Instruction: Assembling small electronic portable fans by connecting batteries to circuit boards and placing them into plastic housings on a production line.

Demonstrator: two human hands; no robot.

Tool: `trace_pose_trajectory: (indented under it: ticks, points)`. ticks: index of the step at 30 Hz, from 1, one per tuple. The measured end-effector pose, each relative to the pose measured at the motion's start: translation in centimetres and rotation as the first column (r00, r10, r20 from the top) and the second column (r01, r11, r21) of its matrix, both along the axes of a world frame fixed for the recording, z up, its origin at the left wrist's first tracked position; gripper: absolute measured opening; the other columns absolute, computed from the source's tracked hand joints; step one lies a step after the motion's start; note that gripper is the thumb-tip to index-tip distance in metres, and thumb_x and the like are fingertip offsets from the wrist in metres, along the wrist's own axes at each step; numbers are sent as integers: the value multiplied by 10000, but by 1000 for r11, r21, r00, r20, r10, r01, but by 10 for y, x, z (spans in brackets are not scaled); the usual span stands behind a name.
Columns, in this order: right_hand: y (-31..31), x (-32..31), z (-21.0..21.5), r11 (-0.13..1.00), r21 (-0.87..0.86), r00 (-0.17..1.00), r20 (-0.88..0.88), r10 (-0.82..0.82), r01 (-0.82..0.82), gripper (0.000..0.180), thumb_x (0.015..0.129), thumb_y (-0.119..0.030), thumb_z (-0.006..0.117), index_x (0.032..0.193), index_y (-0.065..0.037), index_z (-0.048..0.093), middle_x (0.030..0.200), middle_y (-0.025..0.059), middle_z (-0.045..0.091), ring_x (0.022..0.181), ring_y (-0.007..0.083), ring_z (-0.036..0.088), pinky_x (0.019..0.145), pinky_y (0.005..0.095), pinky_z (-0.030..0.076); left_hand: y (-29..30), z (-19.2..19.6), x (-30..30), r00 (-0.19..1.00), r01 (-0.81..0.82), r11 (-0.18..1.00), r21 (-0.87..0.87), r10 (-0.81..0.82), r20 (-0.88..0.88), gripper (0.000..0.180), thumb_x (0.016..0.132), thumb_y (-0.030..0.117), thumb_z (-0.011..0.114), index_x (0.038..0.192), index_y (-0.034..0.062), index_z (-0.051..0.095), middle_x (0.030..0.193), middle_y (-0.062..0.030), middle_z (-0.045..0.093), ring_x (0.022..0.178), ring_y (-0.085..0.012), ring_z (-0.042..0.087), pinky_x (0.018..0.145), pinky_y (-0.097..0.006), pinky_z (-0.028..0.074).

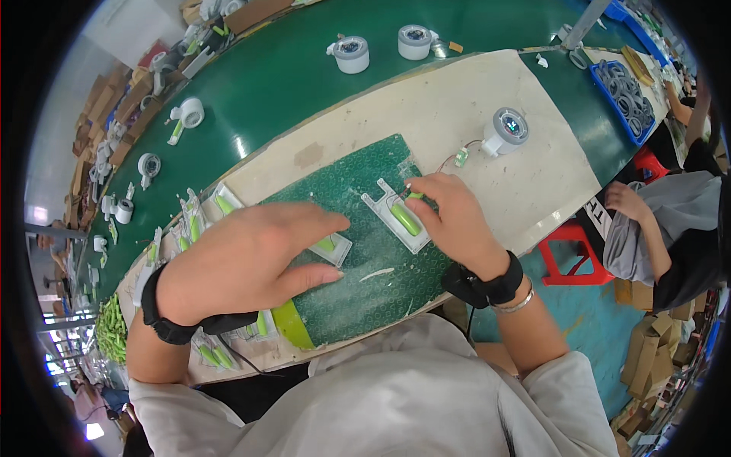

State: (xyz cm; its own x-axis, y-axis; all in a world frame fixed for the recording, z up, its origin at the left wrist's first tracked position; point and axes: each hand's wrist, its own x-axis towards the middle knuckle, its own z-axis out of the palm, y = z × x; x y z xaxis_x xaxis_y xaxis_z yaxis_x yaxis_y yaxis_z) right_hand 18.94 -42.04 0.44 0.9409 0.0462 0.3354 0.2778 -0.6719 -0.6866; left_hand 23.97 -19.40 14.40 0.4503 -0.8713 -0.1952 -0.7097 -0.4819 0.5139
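On the green mat (358, 312), a white plastic handle shell (415, 242) holds a green cylindrical battery (405, 219). My right hand (464, 221) is at the far end of this shell, thumb and forefinger pinched together; a bit of green shows at the fingertips, but what they grip is too small to make out. My left hand (251, 247) hovers with thumb and forefinger apart, nothing between them. Partly hidden beneath it lies a second white shell with a green battery (326, 244). Beyond my right hand, a round white fan head (506, 131) trails wires to a small green circuit board (461, 157).
More shells with green batteries (192, 227) lie left of the mat. Several fan heads (350, 55) stand on the green table (282, 84). A blue crate of grey rings (624, 99) is far right. A red stool (575, 255) and a co-worker's hand (628, 202) are at right.
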Motion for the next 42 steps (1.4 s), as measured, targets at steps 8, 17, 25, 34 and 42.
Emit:
trace_pose_trajectory:
  ticks: [8,17,25,34,42]
  points:
    - [5,2,1,969,221,987,-80,136,-115,89,771,-104,602,840,-67,643,798,107,582,788,287,543,713,351,429,-9,33,37,984,40,976,-212,-1,180,360,746,223,673,1005,-7,575,863,-129,618,758,-236,614,651,-307,484]
    - [13,-3,10,933,322,941,-234,243,-161,81,816,-100,553,872,-50,584,784,127,592,694,287,570,616,345,454,-32,-43,224,851,-352,936,-10,325,412,265,787,199,590,976,13,587,889,-124,628,802,-252,608,711,-345,476]
    - [12,-17,-2,866,467,872,-334,359,-177,135,843,-89,525,975,-62,539,806,115,612,687,266,615,611,322,484,-78,-114,320,757,-419,907,-38,373,537,349,784,357,561,825,14,606,850,-203,601,826,-366,569,718,-444,459]
    - [8,-7,-15,685,681,860,-158,484,-260,118,834,-82,541,905,8,567,767,98,599,666,214,583,619,289,449,-58,-173,387,849,-254,967,27,210,485,327,641,229,722,715,-65,600,699,-231,599,664,-368,595,603,-408,478]
    - [11,-24,-4,656,730,863,-195,466,-190,119,829,-88,551,890,11,573,711,66,611,611,137,578,595,258,453,-53,-84,265,847,-529,806,-265,482,-225,198,870,55,452,1052,2,513,804,-91,605,630,-152,605,542,-261,502]
